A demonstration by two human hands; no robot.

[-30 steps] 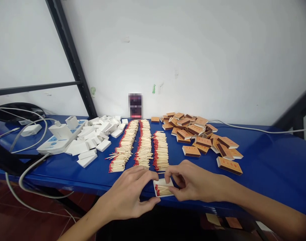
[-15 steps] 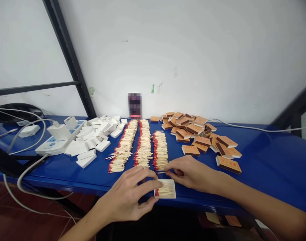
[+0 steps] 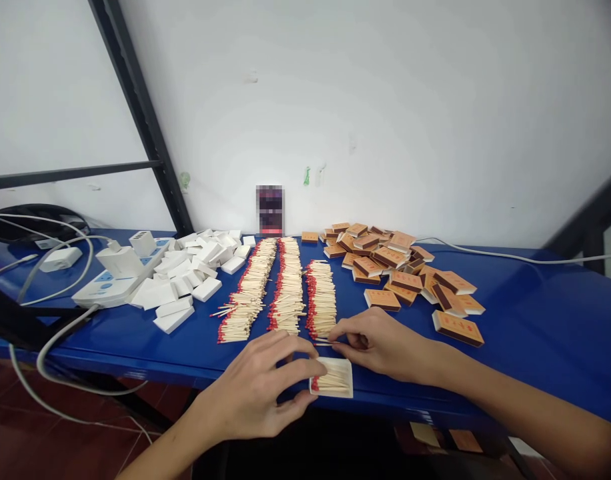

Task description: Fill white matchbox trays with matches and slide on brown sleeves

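Note:
My left hand (image 3: 265, 385) grips a small white matchbox tray (image 3: 333, 378) at the near edge of the blue table (image 3: 535, 327). The tray holds matches with red heads at its left end. My right hand (image 3: 373, 343) pinches a few matches at the near end of the rightmost row of matches (image 3: 320, 300). Two more rows of matches (image 3: 268, 287) lie to the left. Fingertips of my right hand press together on the matches just above the tray.
A heap of empty white trays (image 3: 190, 273) lies at the left. Orange matchbox sleeves (image 3: 400, 267) are piled at the right. A white power strip (image 3: 118, 277) with plugs and cables sits far left. A black frame bar (image 3: 140, 113) slants up against the wall.
My right hand left the tray and reached up to the near end of the rightmost match row, pinching matches there. My left hand keeps hold of the tray, which shifted slightly nearer.

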